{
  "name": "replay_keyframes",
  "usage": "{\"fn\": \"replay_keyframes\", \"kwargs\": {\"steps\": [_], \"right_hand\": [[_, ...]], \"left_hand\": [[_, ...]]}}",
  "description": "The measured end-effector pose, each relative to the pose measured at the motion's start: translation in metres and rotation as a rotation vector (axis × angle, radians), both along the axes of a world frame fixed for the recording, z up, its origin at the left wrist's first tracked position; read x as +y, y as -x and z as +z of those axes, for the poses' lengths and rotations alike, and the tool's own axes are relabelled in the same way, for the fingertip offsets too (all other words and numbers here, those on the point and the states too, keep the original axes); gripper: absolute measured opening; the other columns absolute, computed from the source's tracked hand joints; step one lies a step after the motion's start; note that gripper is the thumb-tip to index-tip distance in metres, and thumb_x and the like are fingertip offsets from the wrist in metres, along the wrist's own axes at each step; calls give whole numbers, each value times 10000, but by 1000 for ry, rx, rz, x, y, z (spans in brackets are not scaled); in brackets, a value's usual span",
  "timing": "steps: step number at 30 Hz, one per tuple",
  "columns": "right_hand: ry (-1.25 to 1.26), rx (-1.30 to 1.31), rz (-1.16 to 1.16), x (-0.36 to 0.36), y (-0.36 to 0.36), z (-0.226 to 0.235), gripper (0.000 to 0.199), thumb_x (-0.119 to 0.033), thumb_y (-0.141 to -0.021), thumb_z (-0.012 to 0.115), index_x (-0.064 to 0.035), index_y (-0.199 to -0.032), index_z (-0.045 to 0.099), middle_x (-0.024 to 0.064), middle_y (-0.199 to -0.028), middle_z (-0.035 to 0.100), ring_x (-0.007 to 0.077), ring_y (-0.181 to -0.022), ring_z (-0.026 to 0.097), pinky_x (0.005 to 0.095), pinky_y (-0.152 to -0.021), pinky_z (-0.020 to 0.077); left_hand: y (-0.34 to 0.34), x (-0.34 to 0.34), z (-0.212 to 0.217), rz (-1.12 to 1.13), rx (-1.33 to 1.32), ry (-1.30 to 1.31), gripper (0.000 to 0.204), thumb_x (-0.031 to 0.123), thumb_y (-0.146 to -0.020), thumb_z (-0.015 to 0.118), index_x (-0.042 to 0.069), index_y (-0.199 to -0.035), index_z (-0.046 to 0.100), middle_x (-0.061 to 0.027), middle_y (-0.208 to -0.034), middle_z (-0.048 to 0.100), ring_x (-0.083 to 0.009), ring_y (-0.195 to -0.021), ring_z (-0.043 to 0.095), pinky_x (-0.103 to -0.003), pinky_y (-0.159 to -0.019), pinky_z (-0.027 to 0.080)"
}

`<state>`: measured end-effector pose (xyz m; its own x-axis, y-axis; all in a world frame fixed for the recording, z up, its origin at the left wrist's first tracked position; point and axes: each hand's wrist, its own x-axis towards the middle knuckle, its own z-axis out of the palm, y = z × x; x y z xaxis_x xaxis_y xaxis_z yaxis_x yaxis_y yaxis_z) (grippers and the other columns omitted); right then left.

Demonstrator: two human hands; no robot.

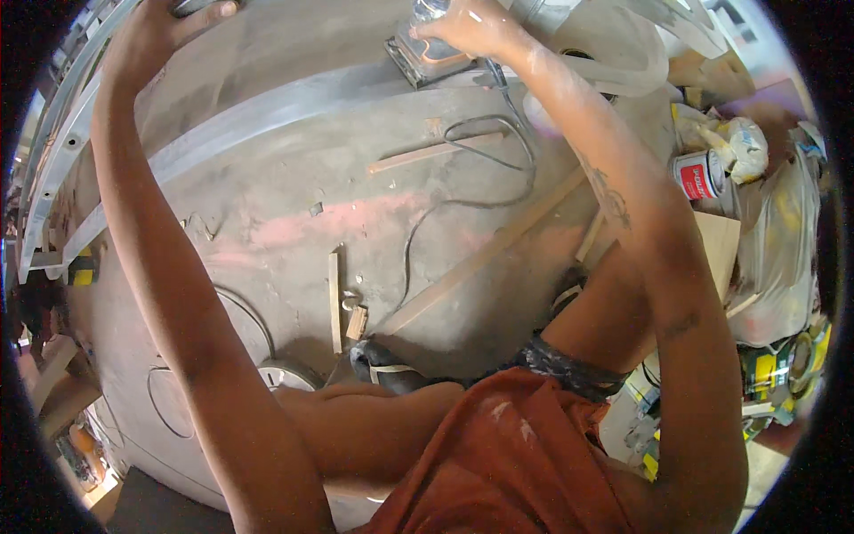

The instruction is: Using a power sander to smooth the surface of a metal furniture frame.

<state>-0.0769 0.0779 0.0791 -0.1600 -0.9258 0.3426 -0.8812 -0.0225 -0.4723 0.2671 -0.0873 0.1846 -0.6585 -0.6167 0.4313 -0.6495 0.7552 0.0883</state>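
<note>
My right hand (476, 28) is closed around the top of an electric sheet sander (427, 59), whose flat pad rests on a grey, dusty panel (294, 40). A black power cord (498, 80) leaves the sander and loops down across the floor. At the top left, my left hand (160, 27) lies at the panel with its thumb stretched out. A small dark shape (189, 7) shows beside that thumb; I cannot tell whether it is an object or a hole. The upper edge of the picture cuts off the other fingers.
Wood strips (334, 298) and a small wood block (357, 322) lie on the dusty floor (294, 191). To the right stand a red-labelled can (698, 176), a crumpled plastic bag (745, 147) and yellow-black cans (769, 369). A pale metal frame (55, 169) rises at left.
</note>
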Motion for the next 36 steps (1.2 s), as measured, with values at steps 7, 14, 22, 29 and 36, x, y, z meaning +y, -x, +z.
{"fn": "replay_keyframes", "kwargs": {"steps": [7, 14, 22, 29, 36], "right_hand": [[38, -48, 26, 8, 3, 2, 704, -320, -784, 813, -137, -1417, 565, 289, -1272, 657, 441, -1165, 648, 500, -967, 540], [9, -24, -48, 9, 4, -1, 736, -360, -776, 812, -157, -1434, 551, 289, -1278, 646, 460, -1184, 629, 494, -986, 531], [-6, -34, -102, 24, -7, 8, 740, -380, -794, 793, -168, -1453, 532, 291, -1294, 635, 462, -1192, 625, 498, -990, 529], [-33, -77, -110, 15, 1, 4, 753, -387, -799, 797, -152, -1460, 523, 290, -1312, 629, 453, -1209, 619, 492, -1006, 517], [10, -51, -67, 9, -1, 4, 753, -378, -791, 811, -148, -1452, 534, 296, -1318, 625, 446, -1210, 623, 484, -1009, 516]], "left_hand": [[-2, -6, -3, -13, 86, -68, 973, 712, -750, 795, 22, -1409, 606, -221, -1237, 715, -328, -1129, 701, -413, -973, 527], [-3, -10, 0, 50, -130, -47, 1032, 716, -746, 796, 15, -1465, 558, -227, -1305, 688, -316, -1171, 683, -416, -1000, 518], [-6, -15, -6, -13, 18, -43, 1048, 687, -778, 791, -25, -1494, 511, -236, -1342, 666, -293, -1228, 655, -397, -1035, 499], [1, -10, 4, -10, -125, -68, 990, 691, -783, 783, -10, -1446, 565, -225, -1307, 687, -287, -1183, 677, -403, -1017, 507], [-2, -15, -2, 5, -38, 8, 924, 691, -775, 788, 41, -1408, 610, -192, -1281, 706, -297, -1147, 690, -416, -994, 515]]}}
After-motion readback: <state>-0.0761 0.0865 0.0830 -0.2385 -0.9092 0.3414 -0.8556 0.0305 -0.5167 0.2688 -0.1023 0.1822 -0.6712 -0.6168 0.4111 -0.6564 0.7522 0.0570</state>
